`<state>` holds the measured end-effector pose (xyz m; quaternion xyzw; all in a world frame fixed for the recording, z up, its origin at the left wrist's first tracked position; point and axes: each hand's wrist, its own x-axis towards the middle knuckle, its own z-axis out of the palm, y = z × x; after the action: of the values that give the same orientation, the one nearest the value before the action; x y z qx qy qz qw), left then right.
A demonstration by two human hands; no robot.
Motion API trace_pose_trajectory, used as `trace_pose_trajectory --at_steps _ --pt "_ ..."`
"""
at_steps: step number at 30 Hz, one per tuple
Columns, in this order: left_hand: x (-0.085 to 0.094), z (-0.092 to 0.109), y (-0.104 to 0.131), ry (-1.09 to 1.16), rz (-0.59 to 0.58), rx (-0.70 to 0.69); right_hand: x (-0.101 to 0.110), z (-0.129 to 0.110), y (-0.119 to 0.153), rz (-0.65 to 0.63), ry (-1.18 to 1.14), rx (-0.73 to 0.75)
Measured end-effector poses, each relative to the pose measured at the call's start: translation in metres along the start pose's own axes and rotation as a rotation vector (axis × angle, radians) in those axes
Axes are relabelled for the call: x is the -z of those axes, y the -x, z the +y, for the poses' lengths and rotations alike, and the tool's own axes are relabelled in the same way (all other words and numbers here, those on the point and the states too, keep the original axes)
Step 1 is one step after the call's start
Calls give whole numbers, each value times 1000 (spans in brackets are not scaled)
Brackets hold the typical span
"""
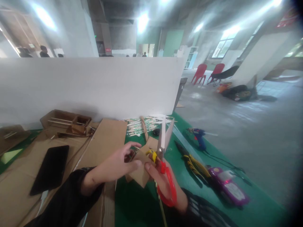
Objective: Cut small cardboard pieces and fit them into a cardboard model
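In the head view, the left hand has its grip closed on a small brown cardboard piece above the green table; it seems folded, though fingers hide its far side. The right hand grips red-handled metal scissors, blades spread upward, thumb touching the cardboard. Yellow-and-black pliers lie rightward.

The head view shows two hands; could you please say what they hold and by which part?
The left grip and right grip hold opposite sides of a small brown cardboard piece; the right grip also has red-handled metal scissors by the handles.
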<state>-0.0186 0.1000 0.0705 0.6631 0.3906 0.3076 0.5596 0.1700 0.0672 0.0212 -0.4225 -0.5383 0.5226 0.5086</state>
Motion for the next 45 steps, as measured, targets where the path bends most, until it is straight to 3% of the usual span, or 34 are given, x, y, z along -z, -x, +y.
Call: trace_pose_trajectory --at_steps 3,6,10,13,23,28,36,45 --pt "1 2 1 -65 -68 -4 0 2 4 10 81 86" --pt "2 3 -3 11 77 -50 -4 3 6 99 5 62" --pt "-1 5 -6 331 291 -31 -9 2 0 247 -151 74" --pt "-5 7 -4 538 337 -7 -10 1 -3 224 -221 46" --pt "-15 -2 -5 472 199 -94 -9 -2 5 -49 -185 101" --pt "-16 -3 -4 383 122 -108 -8 -9 6 -36 -145 59" --pt "-20 -3 -3 303 152 -174 -10 5 5 -35 -257 -46" --pt "-25 -1 1 151 160 -194 -8 -1 6 -20 -43 -76"
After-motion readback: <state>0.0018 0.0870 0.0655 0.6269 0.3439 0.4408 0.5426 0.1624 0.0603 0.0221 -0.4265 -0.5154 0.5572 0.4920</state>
